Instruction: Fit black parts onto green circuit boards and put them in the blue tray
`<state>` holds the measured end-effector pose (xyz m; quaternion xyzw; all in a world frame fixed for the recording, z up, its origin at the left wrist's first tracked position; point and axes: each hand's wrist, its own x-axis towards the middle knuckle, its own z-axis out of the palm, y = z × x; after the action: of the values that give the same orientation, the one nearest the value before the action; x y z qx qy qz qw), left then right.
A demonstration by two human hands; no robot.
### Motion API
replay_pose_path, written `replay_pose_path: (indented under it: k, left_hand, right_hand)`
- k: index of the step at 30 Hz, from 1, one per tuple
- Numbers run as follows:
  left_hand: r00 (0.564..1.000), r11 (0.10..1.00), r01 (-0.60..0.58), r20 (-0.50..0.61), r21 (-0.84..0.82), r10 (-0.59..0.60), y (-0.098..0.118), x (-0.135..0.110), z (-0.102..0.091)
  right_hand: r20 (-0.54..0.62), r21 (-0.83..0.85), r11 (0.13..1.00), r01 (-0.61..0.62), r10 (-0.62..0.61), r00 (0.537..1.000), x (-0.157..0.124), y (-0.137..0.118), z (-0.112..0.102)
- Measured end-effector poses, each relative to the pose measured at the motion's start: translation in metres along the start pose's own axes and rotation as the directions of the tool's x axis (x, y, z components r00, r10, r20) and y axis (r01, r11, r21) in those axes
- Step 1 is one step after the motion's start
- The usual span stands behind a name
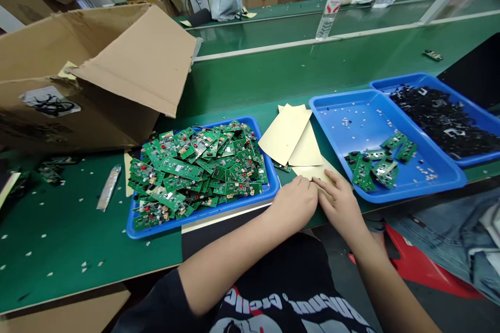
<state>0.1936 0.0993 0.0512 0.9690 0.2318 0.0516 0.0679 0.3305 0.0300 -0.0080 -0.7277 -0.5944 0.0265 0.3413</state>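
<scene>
My left hand [294,203] and my right hand [339,202] meet at the front edge of the green bench, between two blue trays. Both rest on a pale yellow sheet [317,173] and their fingertips pinch together over something I cannot make out. More yellow sheets [287,132] lie fanned just beyond the hands. Left of the hands, a blue tray [203,214] is heaped with several green circuit boards [195,166]. To the right, another blue tray [351,119] holds several green boards [377,164] and small loose bits.
A third blue tray [394,83] at far right holds black parts [445,119]. A large open cardboard box [89,73] stands at the left. A water bottle [330,8] stands at the back. A silver strip [108,187] lies on the bench. A red stool [414,265] is beside me.
</scene>
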Motion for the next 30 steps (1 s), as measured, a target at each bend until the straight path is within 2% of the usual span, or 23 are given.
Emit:
replay_pose_path:
  k: [6, 13, 16, 18, 20, 21, 23, 24, 25, 26, 28, 29, 30]
  left_hand:
    - [1.000, 1.000, -0.023, -0.009, 0.007, 0.023, 0.004, -0.001, -0.001]
    - [1.000, 1.000, -0.003, -0.019, 0.013, 0.003, 0.007, 0.005, 0.005]
    - [1.000, 1.000, 0.012, -0.017, 0.003, -0.012, 0.008, 0.003, -0.002]
    - [1.000, 1.000, 0.015, -0.026, -0.004, -0.016, 0.008, -0.010, -0.015]
    - [0.999, 0.999, 0.013, -0.040, -0.040, -0.015, 0.007, -0.035, -0.033]
    - [0.999, 0.996, 0.041, -0.028, -0.081, -0.044, 0.007, -0.052, -0.042]
    - [0.980, 0.961, 0.196, 0.045, -0.196, -0.191, 0.004, -0.092, -0.061]
    - [0.947, 0.911, 0.319, 0.116, -0.263, -0.298, 0.002, -0.114, -0.069]
    - [0.895, 0.838, 0.444, 0.214, -0.319, -0.392, 0.000, -0.136, -0.075]
    - [0.820, 0.751, 0.566, 0.323, -0.341, -0.472, -0.002, -0.158, -0.080]
    - [0.627, 0.566, 0.770, 0.514, -0.294, -0.586, -0.007, -0.197, -0.083]
    - [0.530, 0.476, 0.841, 0.570, -0.257, -0.628, -0.009, -0.213, -0.082]
    - [0.454, 0.382, 0.889, 0.594, -0.254, -0.664, -0.011, -0.228, -0.079]
  right_hand:
    - [-0.002, -0.111, 0.989, 0.093, -0.094, 0.996, -0.003, 0.001, -0.006]
    - [-0.047, -0.199, 0.976, 0.092, -0.103, 0.994, 0.006, -0.008, -0.008]
    - [-0.058, -0.196, 0.974, 0.110, -0.124, 0.991, 0.013, -0.017, -0.012]
    - [-0.078, -0.165, 0.973, 0.159, -0.174, 0.982, 0.014, -0.027, -0.016]
    - [-0.112, -0.094, 0.963, 0.253, -0.263, 0.958, 0.012, -0.039, -0.020]
    - [-0.114, -0.035, 0.949, 0.314, -0.316, 0.942, 0.009, -0.047, -0.020]
    - [-0.067, 0.126, 0.887, 0.444, -0.439, 0.896, 0.000, -0.065, -0.015]
    - [-0.024, 0.213, 0.838, 0.503, -0.510, 0.860, -0.005, -0.075, -0.010]
    - [0.022, 0.294, 0.777, 0.557, -0.588, 0.809, -0.011, -0.086, -0.004]
    - [0.069, 0.342, 0.721, 0.603, -0.659, 0.749, -0.017, -0.096, 0.003]
    - [0.160, 0.349, 0.652, 0.673, -0.749, 0.642, -0.027, -0.113, 0.018]
    - [0.188, 0.325, 0.639, 0.698, -0.767, 0.614, -0.031, -0.119, 0.025]
    - [0.200, 0.295, 0.633, 0.715, -0.773, 0.602, -0.035, -0.123, 0.032]
